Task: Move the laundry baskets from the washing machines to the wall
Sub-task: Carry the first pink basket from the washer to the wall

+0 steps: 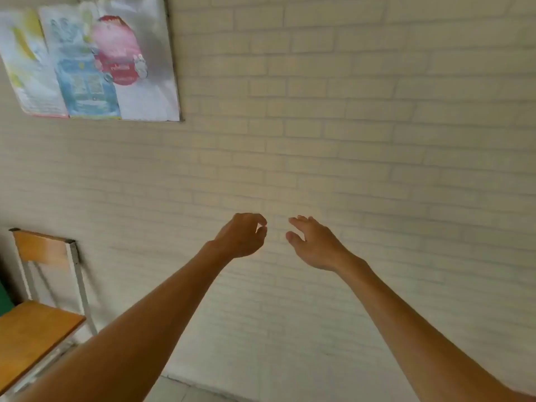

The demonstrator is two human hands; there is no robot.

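Observation:
Both my arms reach forward toward a cream brick wall that fills most of the view. My left hand is held in the air with its fingers curled loosely, holding nothing. My right hand hangs beside it, a short gap apart, fingers spread and empty. No laundry basket and no washing machine shows in this view. The picture is a little blurred.
A wooden chair with a grey metal frame stands against the wall at the lower left. A notice board with coloured posters hangs on the wall at the upper left. A strip of floor shows at the bottom.

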